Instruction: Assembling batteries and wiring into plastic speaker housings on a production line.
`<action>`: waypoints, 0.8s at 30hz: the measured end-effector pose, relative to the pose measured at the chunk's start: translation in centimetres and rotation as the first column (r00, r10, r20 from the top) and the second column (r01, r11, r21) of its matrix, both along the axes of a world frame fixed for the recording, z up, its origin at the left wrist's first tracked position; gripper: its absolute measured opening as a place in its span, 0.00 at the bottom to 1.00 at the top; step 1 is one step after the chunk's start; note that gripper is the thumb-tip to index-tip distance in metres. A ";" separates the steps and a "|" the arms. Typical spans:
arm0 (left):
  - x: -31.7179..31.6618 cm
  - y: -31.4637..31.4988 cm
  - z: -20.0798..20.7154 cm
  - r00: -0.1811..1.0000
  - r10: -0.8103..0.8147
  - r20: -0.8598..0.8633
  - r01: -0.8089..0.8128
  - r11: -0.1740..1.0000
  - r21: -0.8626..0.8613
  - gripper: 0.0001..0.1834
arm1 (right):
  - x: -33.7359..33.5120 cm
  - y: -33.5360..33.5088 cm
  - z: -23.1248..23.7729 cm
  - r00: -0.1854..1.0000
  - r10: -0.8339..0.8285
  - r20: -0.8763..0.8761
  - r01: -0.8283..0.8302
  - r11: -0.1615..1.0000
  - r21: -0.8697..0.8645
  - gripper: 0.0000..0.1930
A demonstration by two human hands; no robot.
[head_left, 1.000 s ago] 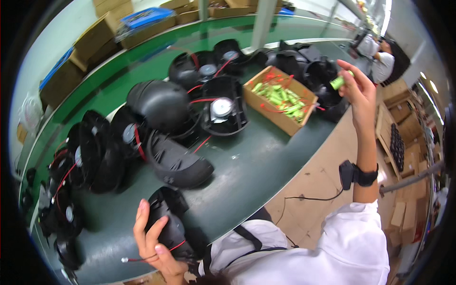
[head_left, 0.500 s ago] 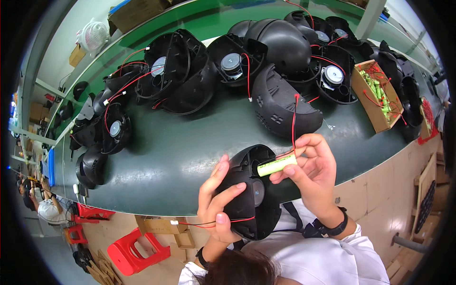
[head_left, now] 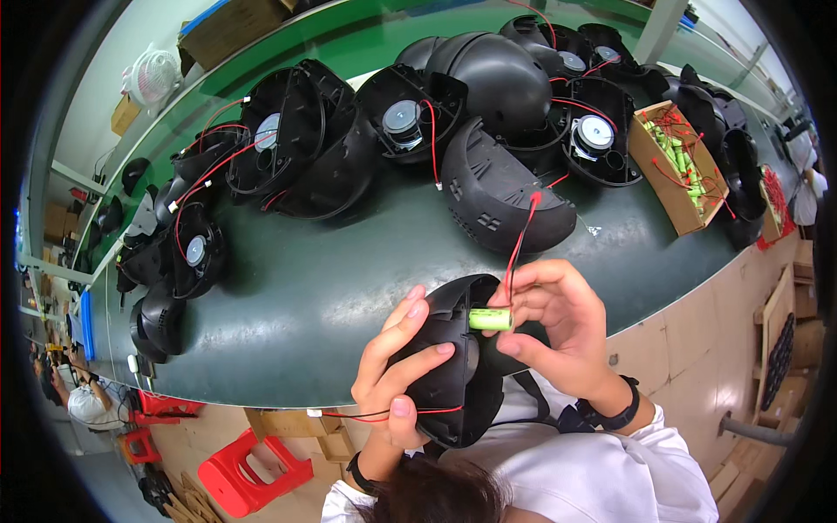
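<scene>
right now, in my one head view, the left hand is curled with its fingers spread around a black, rounded plastic half-shell, holding it firmly at the near edge of a dark green tabletop. a thin red-and-black wire with a white plug crosses that hand by the thumb.

i see the right hand half closed, thumb and fingers apart, beside the right end of a lime-green cylindrical battery; whether it pinches the battery i cannot tell. the battery lies sideways, its left end at the shell's inner edge, and i cannot tell how far in it goes. a second red-and-black wire rises by the right fingertips to a red tip.

beyond the hands i have a black ridged shell piece on the tabletop, more open black shells with round silver speakers behind it, and, to the right, a brown cardboard box of green batteries. on the floor at lower left is a red plastic stool.
</scene>
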State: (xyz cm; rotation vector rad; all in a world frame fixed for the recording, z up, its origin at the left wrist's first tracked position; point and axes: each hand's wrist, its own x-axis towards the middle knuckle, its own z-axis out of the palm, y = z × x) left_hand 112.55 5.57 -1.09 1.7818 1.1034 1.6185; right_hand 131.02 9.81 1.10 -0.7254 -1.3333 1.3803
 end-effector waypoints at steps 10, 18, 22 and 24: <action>-0.2 1.2 1.0 0.992 -0.125 -0.029 0.125 0.992 0.015 0.30 | 3.0 1.7 0.8 0.970 0.205 -0.134 -0.240 0.902 -0.359 0.18; -0.8 2.9 2.1 0.940 -0.324 -0.109 0.323 0.946 -0.027 0.28 | 4.1 1.6 0.2 0.978 0.195 -0.075 -0.209 0.907 -0.366 0.21; -0.3 3.5 3.0 0.899 -0.417 -0.133 0.413 0.909 -0.057 0.26 | 4.5 1.4 -0.4 0.988 0.144 0.052 -0.132 0.973 -0.188 0.28; 0.2 3.9 3.9 0.839 -0.487 -0.243 0.473 0.873 -0.119 0.29 | 4.7 1.2 -0.8 0.985 0.167 0.047 -0.157 0.975 -0.160 0.30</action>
